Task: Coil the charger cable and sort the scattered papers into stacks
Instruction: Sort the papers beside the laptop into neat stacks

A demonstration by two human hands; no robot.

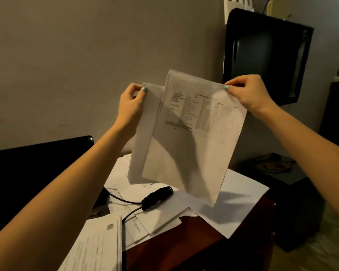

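I hold a sheaf of white papers (pixel 188 137) upright in the air above the table. My left hand (pixel 130 103) pinches its top left corner and my right hand (pixel 247 90) pinches the top right corner. The front sheet carries a printed table. Below it, the black charger cable (pixel 157 195) lies coiled in a bundle on loose papers (pixel 233 202), with two strands trailing off to the left. A stack of printed forms (pixel 100 243) lies at the table's near left.
The dark wooden table (pixel 194 241) shows bare at its front right. A black laptop lid (pixel 37 173) stands at the left. A dark monitor (pixel 266 55) is on the right wall, with a low dark unit (pixel 282 182) beneath it.
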